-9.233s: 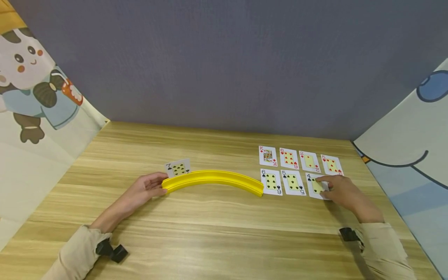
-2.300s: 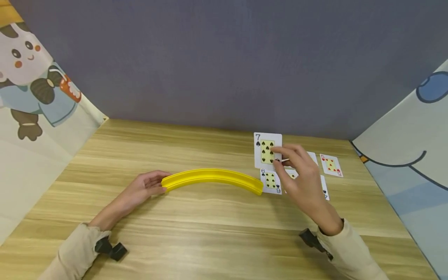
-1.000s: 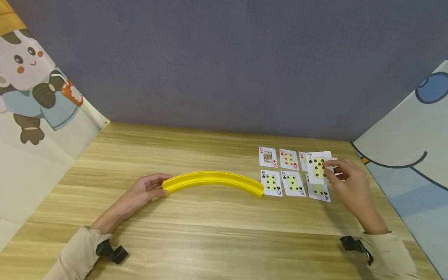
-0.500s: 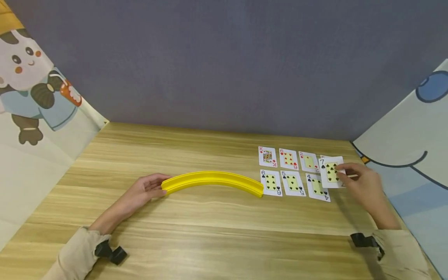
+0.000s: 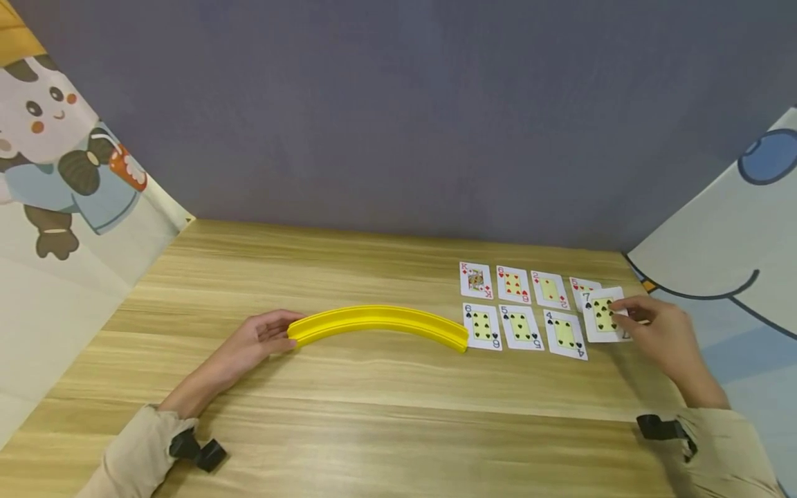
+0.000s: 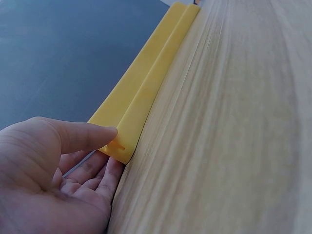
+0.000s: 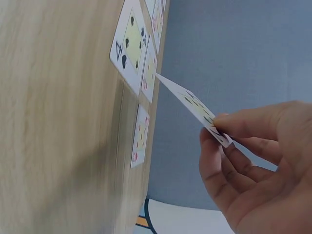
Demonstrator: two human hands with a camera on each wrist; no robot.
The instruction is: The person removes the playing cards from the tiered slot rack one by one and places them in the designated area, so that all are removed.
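Note:
My right hand pinches the seven of spades by its right edge, thumb on its face. The right wrist view shows this playing card tilted in the air above the table. In the head view it partly covers the five of hearts and sits to the right of the four of spades. My left hand holds the left end of a curved yellow card holder, thumb on the near side and fingers at the end and behind. Its groove bears no cards.
The six of spades and five of spades continue the near row; the six's left edge lies by the holder's right end. Behind are the king of diamonds, a red-heart card and the two of diamonds. A grey wall closes the back.
My right hand has carried the seven of spades from the holder's left end across to the right, past the four of spades, and lower. My left hand stays at the holder.

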